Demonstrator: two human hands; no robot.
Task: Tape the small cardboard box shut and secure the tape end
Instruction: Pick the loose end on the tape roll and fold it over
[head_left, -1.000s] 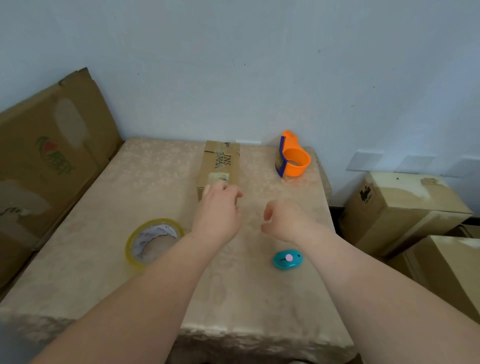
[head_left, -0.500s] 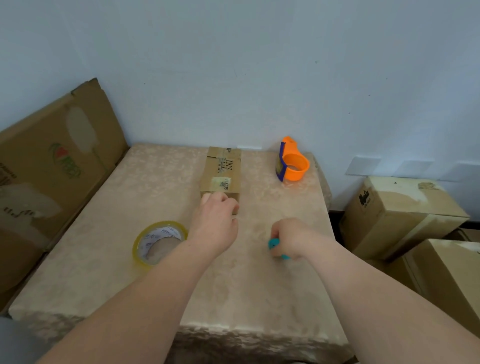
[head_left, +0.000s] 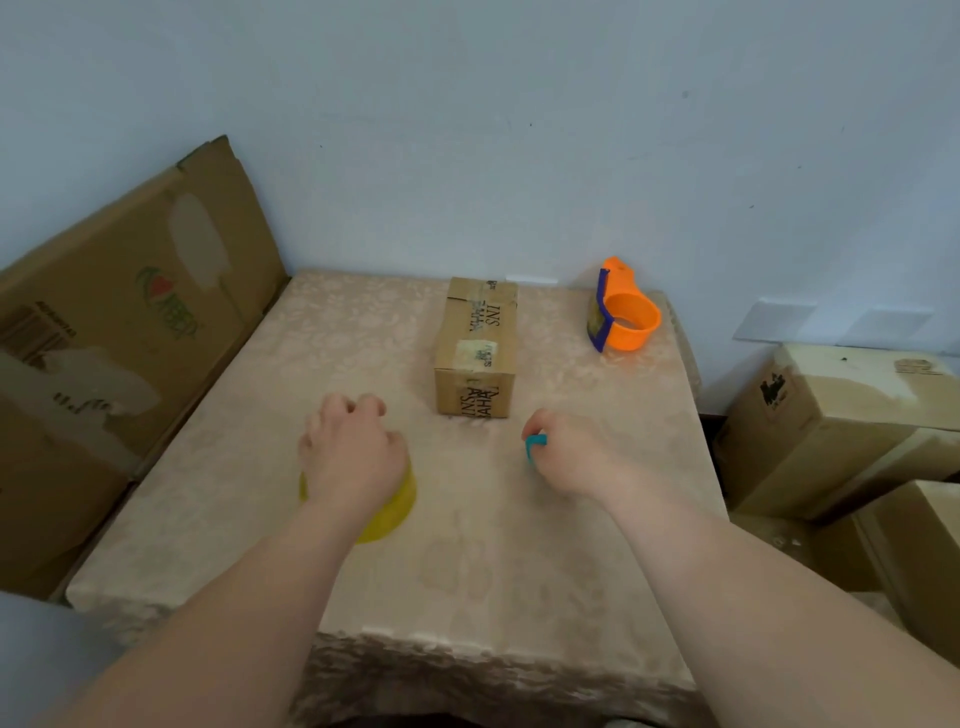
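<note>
The small cardboard box (head_left: 475, 332) lies lengthwise at the middle back of the table (head_left: 322, 353), with old tape patches on its top and its near end facing me. My left hand (head_left: 353, 457) has curled fingers and covers the yellow tape roll (head_left: 397, 512) left of the box; only the roll's right side shows. My right hand (head_left: 571, 457) is closed around a small teal cutter (head_left: 535, 444), just in front and to the right of the box. Neither hand touches the box.
An orange tape dispenser (head_left: 626, 312) sits at the back right corner of the table. A large flattened carton (head_left: 119, 322) leans along the left edge. Stacked cardboard boxes (head_left: 831, 426) stand on the floor to the right. A wall is right behind the table.
My left hand left the box's near end and moved left onto the tape roll. My right hand went to the teal cutter, closed on it and brought it toward the box.
</note>
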